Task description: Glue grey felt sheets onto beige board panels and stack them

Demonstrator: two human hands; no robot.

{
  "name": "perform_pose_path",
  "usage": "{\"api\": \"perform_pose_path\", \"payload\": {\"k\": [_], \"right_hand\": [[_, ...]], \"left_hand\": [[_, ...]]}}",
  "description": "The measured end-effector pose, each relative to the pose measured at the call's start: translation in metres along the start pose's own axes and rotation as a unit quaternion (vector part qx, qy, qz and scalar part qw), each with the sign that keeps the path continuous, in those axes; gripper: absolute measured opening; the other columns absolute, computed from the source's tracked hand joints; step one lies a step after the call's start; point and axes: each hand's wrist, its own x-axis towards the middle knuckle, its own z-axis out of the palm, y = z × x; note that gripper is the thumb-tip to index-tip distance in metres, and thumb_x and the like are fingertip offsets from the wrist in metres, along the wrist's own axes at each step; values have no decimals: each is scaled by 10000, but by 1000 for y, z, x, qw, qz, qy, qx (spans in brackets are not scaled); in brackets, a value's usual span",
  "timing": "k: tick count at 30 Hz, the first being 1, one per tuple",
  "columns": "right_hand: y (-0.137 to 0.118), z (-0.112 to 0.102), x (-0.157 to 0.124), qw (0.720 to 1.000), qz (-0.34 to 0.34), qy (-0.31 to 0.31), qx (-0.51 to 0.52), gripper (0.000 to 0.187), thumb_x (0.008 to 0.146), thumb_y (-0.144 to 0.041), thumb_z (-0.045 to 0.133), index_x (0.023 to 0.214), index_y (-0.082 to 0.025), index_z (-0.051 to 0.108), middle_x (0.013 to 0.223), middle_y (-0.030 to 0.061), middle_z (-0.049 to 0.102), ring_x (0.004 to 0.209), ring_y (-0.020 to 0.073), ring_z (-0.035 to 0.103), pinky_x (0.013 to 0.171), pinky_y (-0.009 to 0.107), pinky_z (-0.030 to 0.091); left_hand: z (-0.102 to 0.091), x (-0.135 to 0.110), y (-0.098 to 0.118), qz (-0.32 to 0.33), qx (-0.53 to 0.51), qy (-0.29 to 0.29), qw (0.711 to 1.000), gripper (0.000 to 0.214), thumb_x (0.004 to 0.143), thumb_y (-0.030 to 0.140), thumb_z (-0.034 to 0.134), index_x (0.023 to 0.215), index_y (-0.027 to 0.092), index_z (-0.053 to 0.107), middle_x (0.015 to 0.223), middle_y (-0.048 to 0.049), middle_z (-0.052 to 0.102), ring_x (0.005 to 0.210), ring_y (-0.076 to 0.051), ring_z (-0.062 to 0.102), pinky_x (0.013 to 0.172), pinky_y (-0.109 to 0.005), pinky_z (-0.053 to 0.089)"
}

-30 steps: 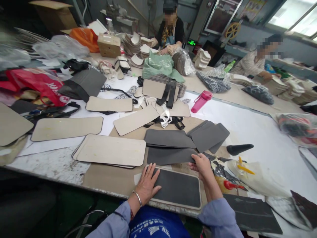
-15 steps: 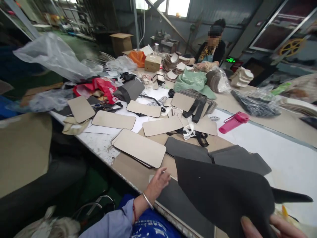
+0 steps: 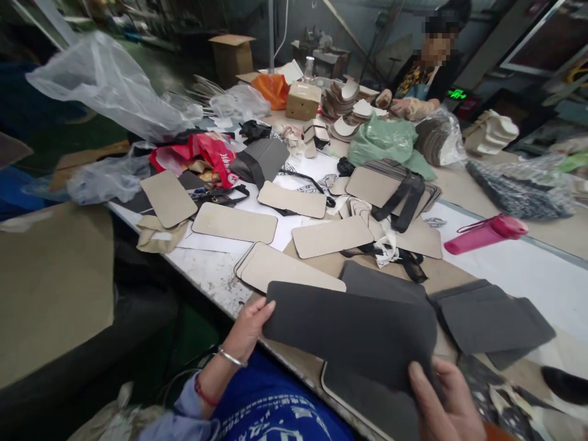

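A dark grey sheet [image 3: 344,334] with rounded corners is held up between both hands over the table's front edge. My left hand [image 3: 250,321] pinches its left end, thumb on top. At its right end my right hand [image 3: 443,398] grips it, thumb on the face and fingers behind. Beneath it lies another dark panel with a pale edge [image 3: 367,401], partly covered. Just behind the held sheet is a stack of beige rounded panels [image 3: 285,269]. More dark grey sheets [image 3: 496,315] lie to the right.
Single beige panels [image 3: 234,223] lie across the white tabletop. A pink bottle [image 3: 487,234] rests on its side at the right. Black straps [image 3: 402,202] lie on a beige stack. A green plastic bag [image 3: 386,144] is farther back, where a co-worker [image 3: 422,79] sits across the table.
My left hand, free before, has taken hold of the dark sheet's left end. The sheet has come left and nearer to me, with my right hand still on it. The view has shifted.
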Motion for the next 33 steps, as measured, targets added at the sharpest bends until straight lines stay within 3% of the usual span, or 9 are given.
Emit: {"api": "perform_pose_path", "payload": {"k": [4, 8, 14, 19, 23, 27, 33], "right_hand": [[7, 75, -2, 991, 117, -49, 43, 378, 596, -522, 658, 709, -182, 536, 654, 14, 584, 614, 166, 533, 533, 255, 432], [16, 115, -6, 991, 129, -34, 13, 401, 627, -567, 596, 683, -175, 541, 580, -6, 522, 550, 140, 453, 509, 251, 390], [18, 133, 8, 979, 113, -9, -168, 448, 705, -643, 376, 593, -212, 424, 539, -21, 452, 544, 134, 416, 533, 244, 350], [17, 141, 30, 949, 148, 5, -278, 323, 739, -493, 462, 571, -220, 418, 522, -27, 433, 519, 131, 388, 501, 241, 246], [19, 149, 37, 927, 170, -4, -335, 285, 767, -454, 460, 599, -224, 437, 555, -17, 461, 553, 148, 437, 503, 246, 220], [22, 150, 37, 912, 174, -24, -371, 258, 795, -439, 438, 646, -228, 451, 590, -11, 491, 600, 163, 487, 507, 247, 237], [23, 148, 38, 898, 160, -51, -407, 272, 817, -445, 398, 658, -230, 453, 624, 6, 520, 608, 172, 501, 509, 262, 267]], "left_hand": [[-61, 28, 40, -5, 179, 41, 983, 449, 624, 467, 673, 940, 149, 635, 816, -38, 690, 794, -201, 628, 786, -329, 482], [-87, 59, 70, 21, 369, 47, 928, 384, 609, 525, 634, 734, 162, 621, 643, 13, 622, 680, -173, 580, 637, -266, 463], [-82, 98, 92, 60, 523, 63, 848, 384, 618, 564, 539, 567, 184, 527, 474, 55, 459, 511, -114, 427, 491, -221, 328], [-72, 121, 95, 56, 647, 99, 754, 357, 613, 547, 505, 529, 200, 500, 463, 41, 475, 524, -137, 452, 509, -239, 313], [-64, 127, 94, 63, 698, 110, 705, 338, 636, 526, 476, 509, 214, 468, 451, 32, 481, 513, -151, 470, 506, -243, 313], [-58, 127, 94, 80, 711, 108, 690, 336, 657, 502, 470, 483, 217, 433, 441, 31, 475, 499, -150, 466, 496, -237, 306], [-58, 127, 89, 73, 691, 130, 707, 298, 661, 464, 511, 508, 215, 451, 476, 33, 493, 514, -144, 471, 516, -238, 315]]}}
